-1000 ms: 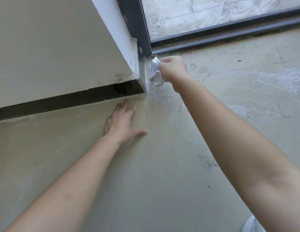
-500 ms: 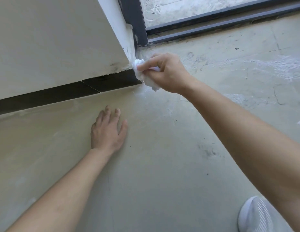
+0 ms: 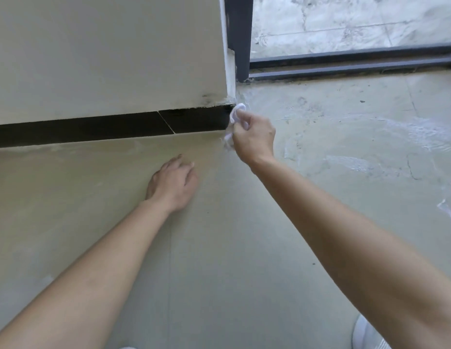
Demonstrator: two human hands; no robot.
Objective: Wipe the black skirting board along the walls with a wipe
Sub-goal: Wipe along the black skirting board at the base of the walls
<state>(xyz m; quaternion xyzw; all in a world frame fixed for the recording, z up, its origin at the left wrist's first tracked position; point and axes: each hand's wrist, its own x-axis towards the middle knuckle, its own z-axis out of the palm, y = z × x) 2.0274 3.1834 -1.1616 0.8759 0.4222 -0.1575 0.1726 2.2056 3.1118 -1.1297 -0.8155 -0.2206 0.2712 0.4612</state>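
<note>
Right hand (image 3: 254, 138) pinches crumpled white wipe (image 3: 235, 114) against black skirting board (image 3: 118, 127) end corner for wiping; left hand (image 3: 172, 182), fingers relaxed, braces on floor (image 3: 219, 248).

Upper left of your frame: plain cream wall (image 3: 106, 59), scuffed dark near its bottom right corner. Its white end edge (image 3: 229, 59) meets a dark grey frame post (image 3: 240, 34), top centre. From the post, two dark rails (image 3: 345, 64) run right across the frame. Above them you see pale marbled tile (image 3: 345, 21), brightly lit. The rest is bare greenish-grey floor (image 3: 219, 260), with white smears (image 3: 395, 132) and a thin crack (image 3: 410, 170) centre right. Light on it is soft, even.
</note>
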